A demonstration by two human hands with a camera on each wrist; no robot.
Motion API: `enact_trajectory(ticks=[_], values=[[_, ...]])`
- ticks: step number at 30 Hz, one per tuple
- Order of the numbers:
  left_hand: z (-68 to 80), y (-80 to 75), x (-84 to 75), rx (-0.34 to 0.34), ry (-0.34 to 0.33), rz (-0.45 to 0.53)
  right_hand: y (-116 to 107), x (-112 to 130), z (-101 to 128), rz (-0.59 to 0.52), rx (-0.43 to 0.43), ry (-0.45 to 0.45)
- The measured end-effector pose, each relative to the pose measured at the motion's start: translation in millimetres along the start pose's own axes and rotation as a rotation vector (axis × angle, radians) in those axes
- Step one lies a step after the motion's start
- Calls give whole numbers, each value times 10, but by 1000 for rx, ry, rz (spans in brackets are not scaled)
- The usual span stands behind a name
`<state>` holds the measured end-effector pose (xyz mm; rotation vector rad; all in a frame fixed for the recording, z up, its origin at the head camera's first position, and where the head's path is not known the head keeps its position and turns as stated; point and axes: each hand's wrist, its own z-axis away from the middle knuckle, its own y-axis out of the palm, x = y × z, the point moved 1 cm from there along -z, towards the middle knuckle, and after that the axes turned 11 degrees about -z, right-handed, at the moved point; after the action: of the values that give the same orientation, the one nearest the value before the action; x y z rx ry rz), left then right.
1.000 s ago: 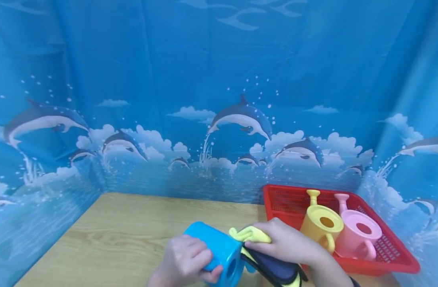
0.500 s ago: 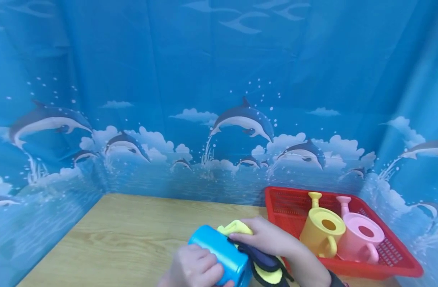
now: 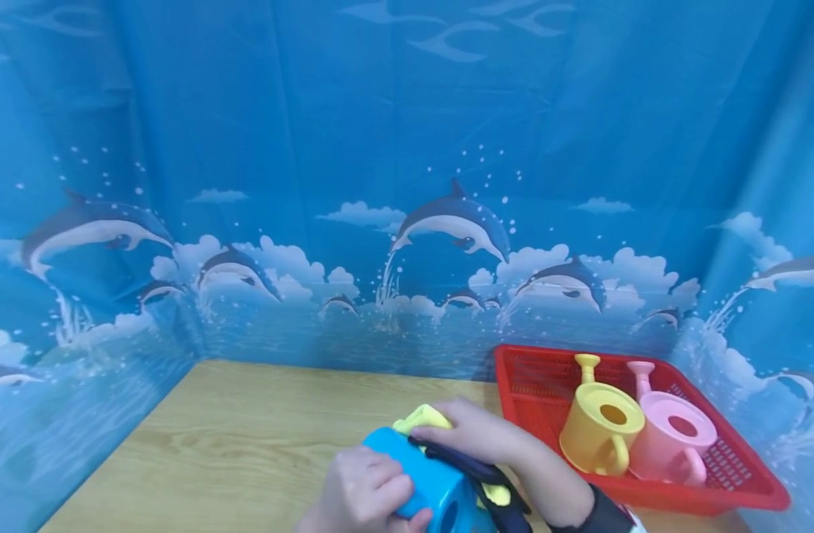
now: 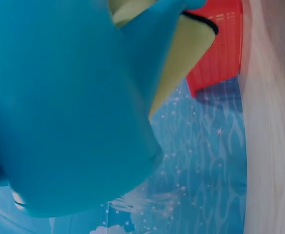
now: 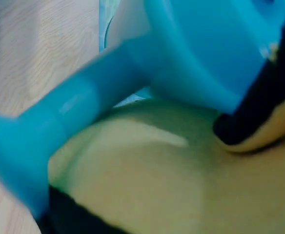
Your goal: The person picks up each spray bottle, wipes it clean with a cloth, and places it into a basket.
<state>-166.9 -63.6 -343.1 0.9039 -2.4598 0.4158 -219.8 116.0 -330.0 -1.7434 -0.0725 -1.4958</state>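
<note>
A blue toy watering can (image 3: 420, 468) lies tilted in front of me, and my left hand (image 3: 363, 490) grips its near side. My right hand (image 3: 469, 433) holds a yellow cloth (image 3: 421, 419) with a dark backing and presses it over the can's far side. In the left wrist view the can's body (image 4: 69, 112) fills much of the picture, with part of the yellow cloth (image 4: 181, 53) behind it. The right wrist view catches the can's spout (image 5: 84, 95) stretched across the cloth (image 5: 147, 165). My right fingertips are partly hidden by the fabric.
To the right stands a red plastic basket (image 3: 733, 485) holding a yellow watering can (image 3: 596, 433) and a pink watering can (image 3: 666, 444). The wooden table (image 3: 247, 437) ends at a blue dolphin-print curtain (image 3: 353, 148) at the back and left.
My right hand has slid the cloth leftward over the blue watering can, and more of its dark backing now lies along the can. The can and my left hand have shifted slightly right and lower.
</note>
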Motion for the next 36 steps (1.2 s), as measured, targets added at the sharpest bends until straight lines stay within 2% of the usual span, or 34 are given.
enact_trajectory(ticks=[3, 10, 14, 19, 23, 26, 31, 36], values=[[29, 14, 37, -20, -1, -27, -34, -26, 97, -48, 16, 10], [140, -25, 82, -2, -104, 9, -113, -72, 325, -121, -6, 26], [190, -55, 140, -57, -126, 25, -171, -82, 457, -154, -33, 31], [152, -81, 170, -130, -79, -19, -192, -82, 515, -203, -43, 27], [74, -101, 141, -139, -56, -56, -167, -103, 446, -285, -47, 60], [24, -106, 113, -154, -30, -45, -128, -119, 367, -306, -56, 89], [-22, -56, 56, -179, 50, -3, -32, -123, 206, -269, -72, 114], [-34, -18, 11, -180, 65, -5, 44, -119, 65, -240, -125, 135]])
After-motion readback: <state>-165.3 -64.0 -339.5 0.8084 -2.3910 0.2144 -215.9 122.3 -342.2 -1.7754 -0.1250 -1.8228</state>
